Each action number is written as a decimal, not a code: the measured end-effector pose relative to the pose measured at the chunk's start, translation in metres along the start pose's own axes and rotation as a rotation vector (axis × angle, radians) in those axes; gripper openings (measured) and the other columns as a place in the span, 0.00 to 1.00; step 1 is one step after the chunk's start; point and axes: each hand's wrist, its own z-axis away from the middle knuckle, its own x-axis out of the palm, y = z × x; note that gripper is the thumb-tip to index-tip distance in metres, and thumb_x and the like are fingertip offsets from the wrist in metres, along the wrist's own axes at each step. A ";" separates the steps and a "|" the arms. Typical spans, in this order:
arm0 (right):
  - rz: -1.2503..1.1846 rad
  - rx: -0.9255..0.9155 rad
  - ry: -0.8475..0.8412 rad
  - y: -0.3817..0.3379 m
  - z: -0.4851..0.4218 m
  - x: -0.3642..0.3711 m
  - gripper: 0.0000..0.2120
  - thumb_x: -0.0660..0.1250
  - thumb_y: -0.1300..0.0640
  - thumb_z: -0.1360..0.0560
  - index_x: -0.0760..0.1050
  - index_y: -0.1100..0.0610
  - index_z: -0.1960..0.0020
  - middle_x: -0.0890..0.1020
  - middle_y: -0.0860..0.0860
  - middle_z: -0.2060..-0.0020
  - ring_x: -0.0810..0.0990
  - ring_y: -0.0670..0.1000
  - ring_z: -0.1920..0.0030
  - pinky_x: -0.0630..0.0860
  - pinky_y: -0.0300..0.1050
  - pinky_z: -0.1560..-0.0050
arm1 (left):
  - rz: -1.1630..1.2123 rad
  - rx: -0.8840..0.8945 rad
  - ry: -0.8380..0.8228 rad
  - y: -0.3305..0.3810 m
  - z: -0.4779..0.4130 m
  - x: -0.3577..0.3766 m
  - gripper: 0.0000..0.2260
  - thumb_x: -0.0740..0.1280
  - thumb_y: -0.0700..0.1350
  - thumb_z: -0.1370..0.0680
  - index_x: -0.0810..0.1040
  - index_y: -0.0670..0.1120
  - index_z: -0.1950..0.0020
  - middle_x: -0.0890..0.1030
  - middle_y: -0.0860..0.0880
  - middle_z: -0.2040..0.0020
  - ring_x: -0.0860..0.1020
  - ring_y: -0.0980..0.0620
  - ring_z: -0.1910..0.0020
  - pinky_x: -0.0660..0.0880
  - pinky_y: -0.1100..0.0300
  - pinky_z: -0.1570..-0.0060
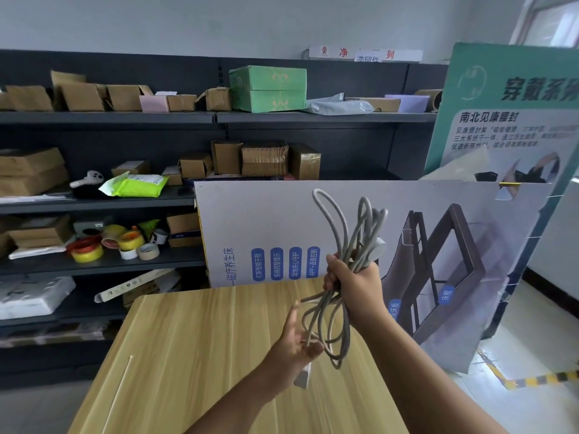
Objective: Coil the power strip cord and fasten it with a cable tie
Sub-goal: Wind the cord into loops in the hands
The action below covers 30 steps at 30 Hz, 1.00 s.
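1. Power strip cord point(344, 239), grey, is gathered in loose loops above the far right part of the wooden table point(194, 355).
2. Right hand point(354, 283) is closed in a fist around the middle of the loops, a pale plug point(377, 249) showing just above it.
3. Left hand point(297, 343) sits below the right hand with its fingers partly spread, the lower loops running through them; a white piece hangs under it, too blurred to name.
4. Cable tie point(120, 393), thin and white, lies on the table's near left part, well apart from both hands.
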 end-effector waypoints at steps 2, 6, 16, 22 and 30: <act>-0.058 0.036 0.078 -0.004 -0.003 -0.004 0.14 0.67 0.65 0.24 0.74 0.57 0.68 0.73 0.52 0.78 0.72 0.54 0.74 0.71 0.51 0.66 | 0.022 -0.015 0.052 -0.005 0.003 -0.004 0.30 0.71 0.59 0.27 0.67 0.51 0.28 0.84 0.51 0.55 0.82 0.54 0.52 0.77 0.59 0.47; -0.066 0.073 0.147 -0.005 -0.008 -0.019 0.11 0.66 0.65 0.23 0.75 0.59 0.64 0.74 0.51 0.78 0.72 0.52 0.74 0.73 0.51 0.66 | -0.211 -0.034 0.099 -0.004 0.007 -0.019 0.09 0.67 0.42 0.22 0.84 0.48 0.45 0.82 0.57 0.60 0.78 0.61 0.58 0.72 0.71 0.56; 0.029 0.154 -0.011 0.010 -0.005 -0.025 0.10 0.68 0.63 0.24 0.74 0.60 0.63 0.75 0.54 0.76 0.74 0.54 0.74 0.76 0.53 0.63 | -0.689 0.088 0.561 0.006 -0.010 -0.046 0.07 0.61 0.44 0.19 0.76 0.53 0.51 0.79 0.49 0.63 0.77 0.52 0.68 0.69 0.62 0.73; 0.117 0.249 -0.097 0.017 0.002 -0.018 0.06 0.68 0.65 0.24 0.74 0.63 0.59 0.75 0.55 0.74 0.75 0.53 0.75 0.77 0.49 0.68 | -0.391 0.095 0.581 0.031 -0.005 -0.049 0.11 0.59 0.47 0.18 0.81 0.52 0.53 0.85 0.51 0.57 0.82 0.57 0.59 0.76 0.66 0.64; 0.064 0.296 -0.004 0.028 0.004 -0.007 0.06 0.68 0.64 0.24 0.73 0.63 0.58 0.77 0.56 0.72 0.76 0.52 0.74 0.76 0.47 0.68 | 0.039 0.261 0.493 0.054 -0.003 -0.022 0.17 0.61 0.33 0.20 0.67 0.55 0.42 0.80 0.55 0.39 0.85 0.53 0.51 0.82 0.57 0.55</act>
